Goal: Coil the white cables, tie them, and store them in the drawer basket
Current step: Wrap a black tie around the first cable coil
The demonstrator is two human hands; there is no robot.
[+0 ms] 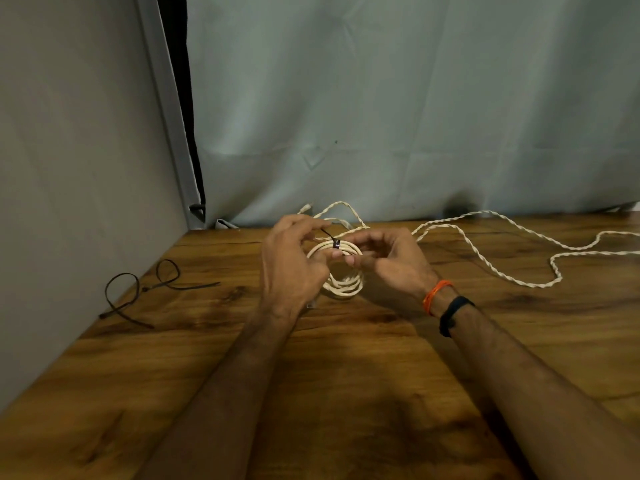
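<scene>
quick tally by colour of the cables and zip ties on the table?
White cables: 2, the coiled cable in both hands and the loose twisted cable.
Black zip ties: 3, one tie round the coil and two spare ties lying at the left.
Total: 5

Cream-white coiled cable [341,271] at centre of the frame, bound by a black tie [335,242]. Twisted, rope-like white cable [485,244] snaking toward the right edge. Two more black ties [138,289] looped at left. Warm brown wood-grain surface [242,393] with darker knots and streaks. Orange thread band [434,295] and black band [453,315] on the right wrist. Pale grey-green creased cloth [415,98] across the top; grey panel [69,168] at left, with a black gap between.
</scene>
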